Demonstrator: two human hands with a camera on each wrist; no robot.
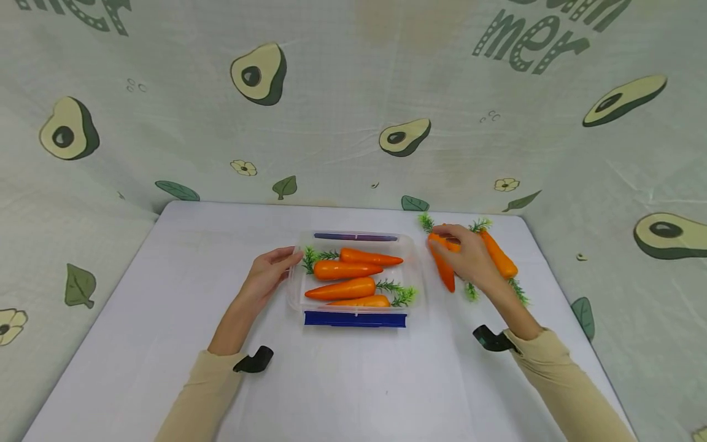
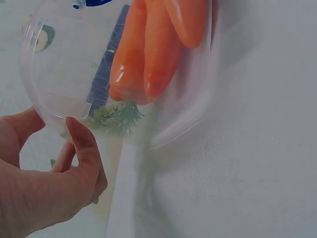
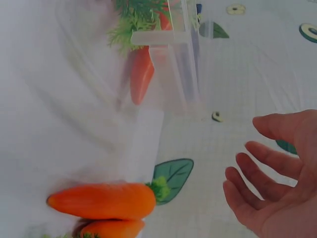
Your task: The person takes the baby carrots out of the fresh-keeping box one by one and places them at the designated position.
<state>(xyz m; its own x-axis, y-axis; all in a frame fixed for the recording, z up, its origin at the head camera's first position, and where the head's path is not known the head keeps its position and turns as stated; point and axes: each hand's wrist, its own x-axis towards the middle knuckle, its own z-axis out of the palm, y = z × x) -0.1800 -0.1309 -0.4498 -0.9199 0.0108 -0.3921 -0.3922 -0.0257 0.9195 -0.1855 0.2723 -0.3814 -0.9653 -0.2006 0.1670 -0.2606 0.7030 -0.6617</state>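
Hazards, nearest first. The near blue flap (image 1: 355, 319) of the clear container (image 1: 415, 273) is folded outward above the white table (image 1: 353, 387); a low-passing sleeve could catch it and drag the container askew. The container stands mid-table with four carrots (image 1: 347, 270) inside, two pointing each way; an uneven tug at the rim could tilt it and make them slide. Farther right, the loose carrots (image 1: 443, 270) lie bunched; a clumsy knuckle could set one rolling, being round and smooth.

Hands. The left hand (image 1: 269, 273) pinches the container's left rim between thumb and fingers. The right hand (image 1: 469, 253) is poised over the loose carrots, thumb and curved fingers well apart, gripping nothing; fingertip contact below cannot be determined.
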